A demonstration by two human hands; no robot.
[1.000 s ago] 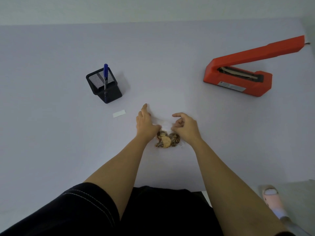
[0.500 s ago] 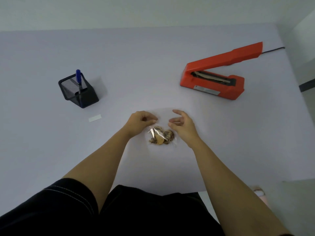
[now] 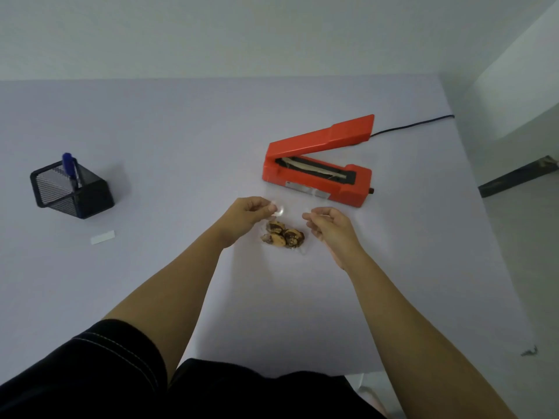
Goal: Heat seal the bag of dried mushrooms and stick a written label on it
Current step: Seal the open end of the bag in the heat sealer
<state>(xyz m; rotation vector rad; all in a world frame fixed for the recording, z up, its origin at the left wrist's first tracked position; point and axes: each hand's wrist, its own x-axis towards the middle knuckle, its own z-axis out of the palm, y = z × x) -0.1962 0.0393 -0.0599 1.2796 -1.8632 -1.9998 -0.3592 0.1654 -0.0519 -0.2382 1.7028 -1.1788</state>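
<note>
The left hand [image 3: 246, 213] pinched the top left corner of the bag [image 3: 279, 210] between curled fingers and thumb. The right hand [image 3: 331, 229], fingers also curled, pinched the top right corner, though the clear plastic there was hard to make out. The bag lay between the two hands on the table [image 3: 181, 131], its mushrooms [image 3: 283, 236] bunched at the near end. Just beyond the hands sat the red sealer [image 3: 317, 167], its arm raised and a cord [image 3: 411, 127] running off the table's far right edge. Well to the left stood a black mesh holder [image 3: 74, 195] with a blue pen [image 3: 69, 166] in it. A white label [image 3: 102, 237] lay flat just in front of the holder.
</note>
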